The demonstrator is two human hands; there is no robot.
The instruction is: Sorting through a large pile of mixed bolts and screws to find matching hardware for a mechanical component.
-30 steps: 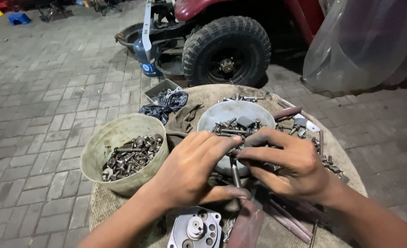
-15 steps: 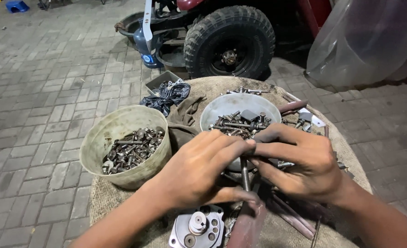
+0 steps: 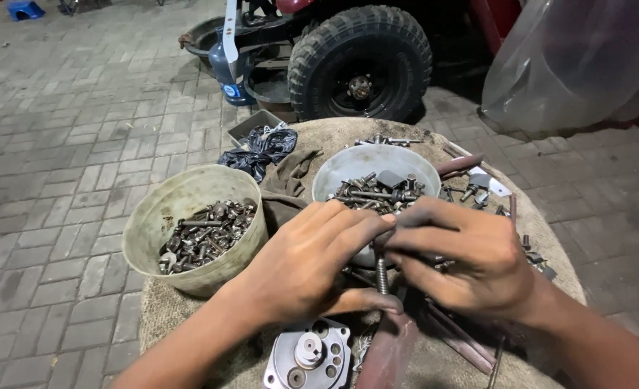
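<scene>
My left hand [image 3: 311, 263] and my right hand [image 3: 471, 261] meet over the middle of a round, cloth-covered table [image 3: 334, 138]. Between their fingertips stands a long threaded bolt [image 3: 382, 272], upright; both hands grip it, the left thumb low on its shank, the right fingers around its top. Just behind the hands sits a grey bowl [image 3: 362, 164] holding several bolts and nuts. A cream bowl [image 3: 182, 198] with more bolts and nuts stands to the left of my left hand. A metal pump housing [image 3: 308, 355] with round holes lies below my left hand.
Loose bolts and small metal parts [image 3: 478, 189] lie on the table's right side, long rods [image 3: 463, 338] at the front right. A dark rag and black plastic [image 3: 262, 148] lie at the back left. A vehicle's tyre [image 3: 362, 61] stands behind the table on brick paving [image 3: 67, 144].
The view has shifted so the table sits lower. Both hands stay together on the bolt, fingers shifting slightly around it; the bowls have not moved.
</scene>
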